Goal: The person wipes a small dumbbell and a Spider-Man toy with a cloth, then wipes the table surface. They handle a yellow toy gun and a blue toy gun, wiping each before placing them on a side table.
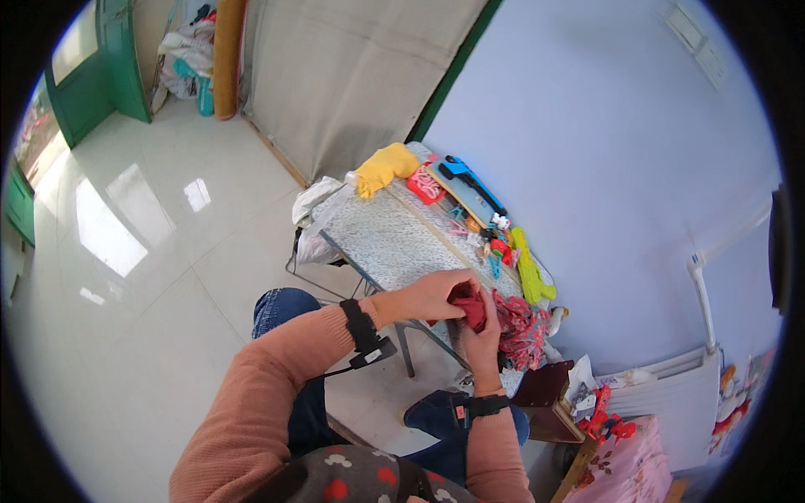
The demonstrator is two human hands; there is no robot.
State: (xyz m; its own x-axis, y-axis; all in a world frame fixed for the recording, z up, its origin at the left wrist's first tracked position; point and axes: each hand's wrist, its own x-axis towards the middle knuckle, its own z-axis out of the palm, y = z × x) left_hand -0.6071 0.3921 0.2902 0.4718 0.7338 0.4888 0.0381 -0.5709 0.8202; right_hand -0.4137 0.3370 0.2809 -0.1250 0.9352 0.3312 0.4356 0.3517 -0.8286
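Note:
A bundle of dark red cloth [472, 309] is bunched between my two hands above the near edge of a folding table. My left hand [429, 298] curls round it from the left, thumb and fingers pressed on it. Gripping the same cloth from below and the right is my right hand [482, 342]. Exactly what piece of cloth it is cannot be made out. Just right of my hands lies a crumpled red-and-grey patterned fabric [521, 329] on the speckled tabletop [394, 235].
Along the table's wall side are a yellow cloth [386, 168], a red basket [426, 186], a blue-and-black tool [474, 183], small clips and a lime-green item [530, 268]. A brown wooden box [543, 401] and a radiator [671, 402] stand at right.

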